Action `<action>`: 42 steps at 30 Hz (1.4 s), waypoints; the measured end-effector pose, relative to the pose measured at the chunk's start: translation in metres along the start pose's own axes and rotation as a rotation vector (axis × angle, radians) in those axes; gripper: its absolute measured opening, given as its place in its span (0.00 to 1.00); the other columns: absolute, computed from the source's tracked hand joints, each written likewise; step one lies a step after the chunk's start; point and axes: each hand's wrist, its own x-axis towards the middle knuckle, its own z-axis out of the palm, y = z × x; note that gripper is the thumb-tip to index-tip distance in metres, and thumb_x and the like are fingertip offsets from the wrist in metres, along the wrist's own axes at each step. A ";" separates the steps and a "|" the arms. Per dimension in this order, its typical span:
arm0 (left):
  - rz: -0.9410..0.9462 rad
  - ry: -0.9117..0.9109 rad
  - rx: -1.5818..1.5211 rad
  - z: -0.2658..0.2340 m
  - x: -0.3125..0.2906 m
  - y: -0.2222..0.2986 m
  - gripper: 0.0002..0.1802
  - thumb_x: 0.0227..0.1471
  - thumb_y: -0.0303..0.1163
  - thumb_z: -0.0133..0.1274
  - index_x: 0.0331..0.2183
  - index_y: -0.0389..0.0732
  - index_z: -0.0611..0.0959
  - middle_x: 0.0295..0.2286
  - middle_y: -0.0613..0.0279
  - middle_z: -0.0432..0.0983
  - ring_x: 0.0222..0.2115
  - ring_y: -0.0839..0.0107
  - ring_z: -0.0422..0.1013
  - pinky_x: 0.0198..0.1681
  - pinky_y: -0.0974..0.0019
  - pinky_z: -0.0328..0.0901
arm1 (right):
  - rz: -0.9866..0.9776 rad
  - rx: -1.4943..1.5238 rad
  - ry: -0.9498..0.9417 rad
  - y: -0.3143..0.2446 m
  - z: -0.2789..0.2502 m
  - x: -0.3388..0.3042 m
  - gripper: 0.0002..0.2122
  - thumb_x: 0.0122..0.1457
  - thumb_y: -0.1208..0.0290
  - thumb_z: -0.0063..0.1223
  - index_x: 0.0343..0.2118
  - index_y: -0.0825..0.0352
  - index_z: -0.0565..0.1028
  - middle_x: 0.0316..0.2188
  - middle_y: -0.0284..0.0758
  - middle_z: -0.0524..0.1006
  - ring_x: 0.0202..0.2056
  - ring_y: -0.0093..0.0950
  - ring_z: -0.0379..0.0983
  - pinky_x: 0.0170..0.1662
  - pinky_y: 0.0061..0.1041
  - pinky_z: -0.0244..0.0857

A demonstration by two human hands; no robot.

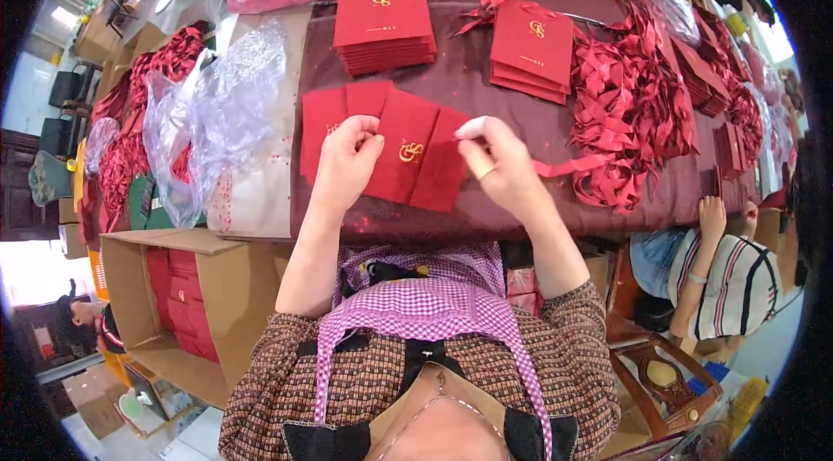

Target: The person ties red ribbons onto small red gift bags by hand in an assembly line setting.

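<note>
front packet: the red packet point(406, 124) with a gold emblem lies tilted on the table in front of you, between your two hands, with a line running down its right part.
other packet: a second red packet point(317, 144) lies just to the left of it, partly hidden behind your left hand.
left hand: your left hand point(354, 153) is at the left edge of the front packet, fingers curled in and thumb near the index finger; i cannot tell whether they grasp anything.
right hand: your right hand point(505, 168) is at the upper right edge of the front packet, thumb and index bent toward each other; i cannot tell if the tips grip that edge. a yellowish band shows on one finger.
loose ribbon: a red ribbon point(573, 168) runs from beside your right hand toward the ribbon heap point(625, 101) on your right.
stacks: beyond your hands stands a tall stack of packets point(386, 32); to its right is a lower stack point(531, 49) with ribbon at its upper left.
table: a dark maroon cloth point(464, 40) covers it, with a pale strip point(260, 183) on the left.
left side: clear plastic wrapping point(230, 97) lies there; below, an open cardboard box point(247, 296) holds more red packets.
far right: a co-worker in a striped top point(729, 279) has a hand at the table edge.
</note>
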 end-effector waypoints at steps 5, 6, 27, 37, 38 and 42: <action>0.010 -0.027 -0.015 0.003 -0.008 0.010 0.11 0.51 0.21 0.54 0.39 0.31 0.78 0.24 0.70 0.71 0.27 0.83 0.65 0.31 0.77 0.63 | -0.159 -0.058 -0.043 -0.010 0.031 0.011 0.04 0.53 0.78 0.53 0.31 0.67 0.71 0.29 0.40 0.75 0.35 0.41 0.71 0.41 0.37 0.63; 0.024 -0.029 0.000 0.004 -0.011 0.015 0.12 0.51 0.21 0.54 0.40 0.31 0.78 0.24 0.70 0.70 0.26 0.84 0.65 0.31 0.77 0.62 | -0.207 -0.099 -0.032 -0.011 0.033 0.012 0.04 0.54 0.77 0.53 0.30 0.66 0.70 0.28 0.39 0.75 0.34 0.39 0.72 0.41 0.36 0.62; 0.237 -0.029 0.136 0.014 -0.026 0.023 0.15 0.47 0.17 0.52 0.40 0.32 0.79 0.20 0.67 0.69 0.20 0.82 0.63 0.24 0.76 0.61 | -0.160 -0.363 -0.139 -0.014 0.039 0.017 0.04 0.56 0.75 0.48 0.27 0.69 0.68 0.24 0.43 0.74 0.30 0.44 0.72 0.36 0.39 0.64; 0.252 -0.103 0.175 0.018 -0.032 0.029 0.15 0.50 0.18 0.52 0.43 0.31 0.79 0.30 0.53 0.79 0.29 0.70 0.74 0.36 0.68 0.69 | -0.284 -0.580 -0.141 -0.021 0.027 0.014 0.05 0.50 0.74 0.51 0.26 0.67 0.68 0.23 0.39 0.73 0.28 0.38 0.71 0.34 0.34 0.62; 0.186 -0.150 0.155 0.015 -0.032 0.032 0.15 0.51 0.19 0.51 0.43 0.31 0.79 0.30 0.54 0.79 0.30 0.71 0.74 0.37 0.69 0.69 | -0.201 -0.429 -0.155 -0.020 0.022 0.014 0.05 0.52 0.73 0.51 0.27 0.68 0.68 0.24 0.40 0.74 0.29 0.40 0.72 0.35 0.35 0.63; 0.472 -0.121 0.168 0.015 -0.025 0.030 0.13 0.52 0.18 0.50 0.42 0.31 0.79 0.27 0.56 0.76 0.27 0.69 0.72 0.34 0.71 0.66 | -0.060 -0.135 -0.167 -0.031 0.011 0.011 0.07 0.57 0.72 0.53 0.29 0.69 0.69 0.25 0.41 0.74 0.32 0.44 0.72 0.38 0.39 0.64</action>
